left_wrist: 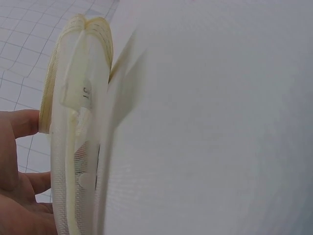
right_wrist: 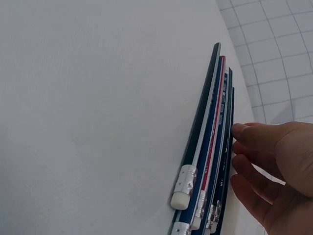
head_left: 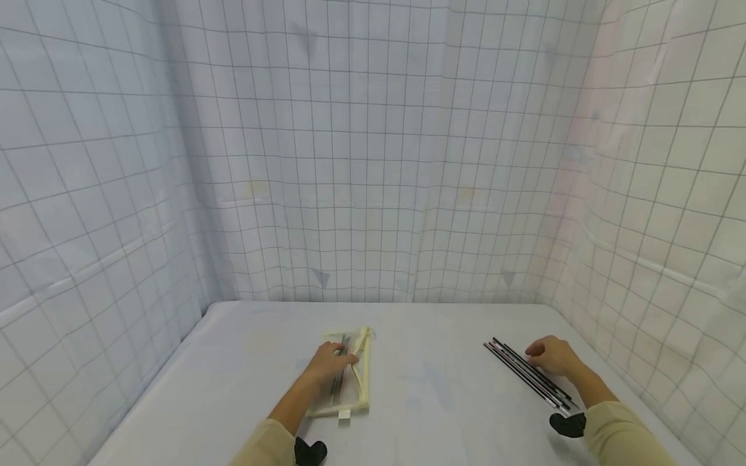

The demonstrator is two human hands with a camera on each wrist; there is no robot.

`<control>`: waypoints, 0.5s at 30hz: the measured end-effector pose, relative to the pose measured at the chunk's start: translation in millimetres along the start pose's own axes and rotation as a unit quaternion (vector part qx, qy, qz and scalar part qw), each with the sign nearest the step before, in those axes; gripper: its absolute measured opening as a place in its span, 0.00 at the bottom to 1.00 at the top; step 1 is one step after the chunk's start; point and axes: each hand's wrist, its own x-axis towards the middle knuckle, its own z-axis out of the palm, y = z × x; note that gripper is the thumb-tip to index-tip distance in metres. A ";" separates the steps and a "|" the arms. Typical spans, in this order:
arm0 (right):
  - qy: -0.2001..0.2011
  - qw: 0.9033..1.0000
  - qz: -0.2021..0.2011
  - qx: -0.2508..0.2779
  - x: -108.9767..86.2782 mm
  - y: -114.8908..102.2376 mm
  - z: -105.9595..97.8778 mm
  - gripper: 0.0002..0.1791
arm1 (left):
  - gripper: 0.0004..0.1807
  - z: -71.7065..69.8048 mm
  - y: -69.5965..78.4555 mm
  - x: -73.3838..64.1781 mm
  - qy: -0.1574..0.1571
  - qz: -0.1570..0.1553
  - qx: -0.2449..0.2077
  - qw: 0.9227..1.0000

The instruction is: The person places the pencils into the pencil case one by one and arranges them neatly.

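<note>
Loosely spread left hand (head_left: 327, 362), partly hiding pouch (head_left: 365, 380) (its contents (head_left: 336, 387) blurred), loose-fingered right hand (head_left: 552, 355), pencils (right_wrist: 211, 137) just beside

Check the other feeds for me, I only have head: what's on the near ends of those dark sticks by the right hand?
Observer: Right wrist view: they're pencils with white erasers in silver ferrules.
Operator: Barrels plain?
Observer: No, light lettering runs along at least one.
Operator: And the zip pouch under the left hand, any print on it?
Observer: Left wrist view shows dark characters near a pale tab; can't read them reliably.
</note>
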 end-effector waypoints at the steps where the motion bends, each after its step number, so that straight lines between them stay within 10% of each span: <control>1: 0.000 1.000 -0.003 -0.009 -1.1 0.8 0.4 0.12 | 0.38 0.5 -0.2 0.0 0.000 -0.001 -0.002 1.000; 15: -0.010 0.999 -0.021 -0.035 -2.0 -2.7 3.3 0.09 | 0.37 1.6 1.8 -3.3 0.007 -0.011 0.005 1.000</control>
